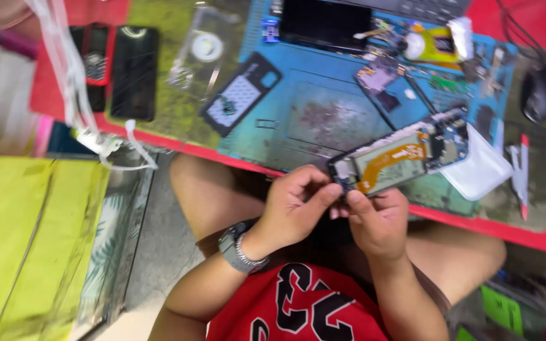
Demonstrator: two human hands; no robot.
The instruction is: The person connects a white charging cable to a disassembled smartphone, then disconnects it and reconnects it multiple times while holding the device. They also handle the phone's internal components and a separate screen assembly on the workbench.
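At the worktop's (361, 183) near edge, both hands' fingers (323, 194) pinch the opened phone's (399, 158) corner, where a hard tug might tear its orange ribbon cable (392, 161).

Red sleeveless jersey with black white-edged numerals, grey metal-band wristwatch (238, 247) on left wrist, bare arms

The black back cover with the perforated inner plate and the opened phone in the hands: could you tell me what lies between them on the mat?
In the head view, only bare blue mat, stained and worn, separates the back cover from the opened phone.
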